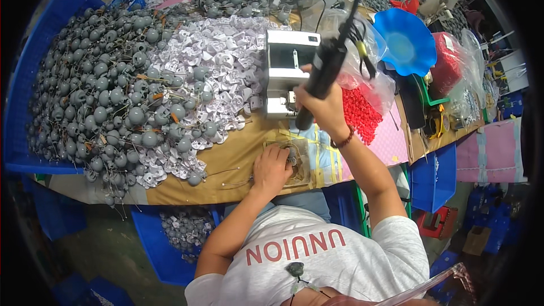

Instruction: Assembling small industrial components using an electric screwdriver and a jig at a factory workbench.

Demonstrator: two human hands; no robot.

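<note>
My right hand [324, 109] is wrapped around a black electric screwdriver [324, 67]. The tool leans with its cable end up to the right and its lower end near the front of a white and black box-shaped device [292, 56]. My left hand [272, 167] rests at the table's near edge with its fingers bent over a small grey part [291, 155]. That part sits in a shallow yellowish fixture [304, 174], and the fingers hide some of it. Thin wires lie beside the left wrist.
Grey rounded parts with wires [102, 96] heap up at left in a blue bin [22, 90]. White plastic pieces [209, 51] are piled beside them. Small red pieces [362, 114], a blue scalloped bowl [405, 42] and a red bag [446, 62] stand at right. Another blue bin [156, 249] is below the table.
</note>
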